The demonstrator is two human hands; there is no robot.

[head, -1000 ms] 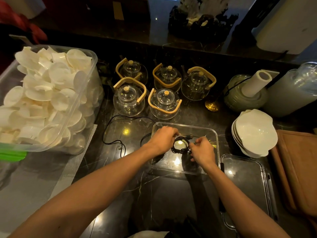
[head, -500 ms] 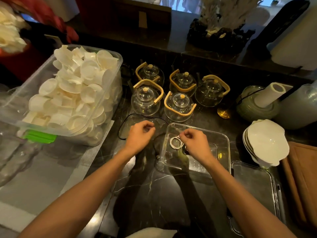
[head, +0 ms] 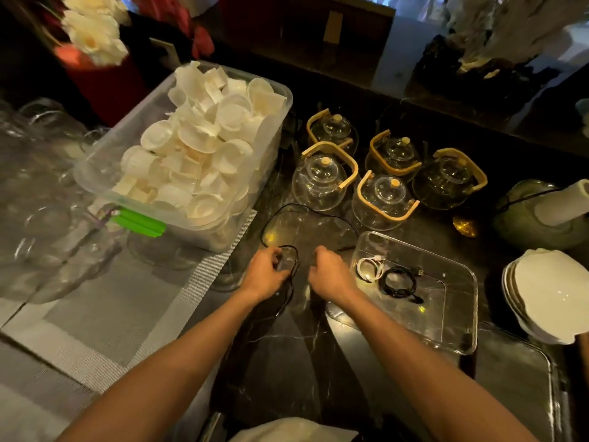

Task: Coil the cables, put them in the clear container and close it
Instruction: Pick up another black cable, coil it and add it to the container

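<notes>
the clear container (head: pixel 459 342) is seen at centre right, lid off, holding a coiled black cable (head: pixel 400 283) and a coiled white cable (head: pixel 369 269); at centre, a loose black cable (head: pixel 306 209) is pinched by the left hand (head: pixel 266 272) and the curled right hand (head: pixel 328 272)

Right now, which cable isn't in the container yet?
The long black cable looped on the dark counter, its end in the left hand. The white coil and black coil already lie inside the clear container.

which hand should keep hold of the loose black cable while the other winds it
Left. The left hand is closed on the loose black cable, which loops beside it. The right hand, nearer the clear container, could wind.
</notes>
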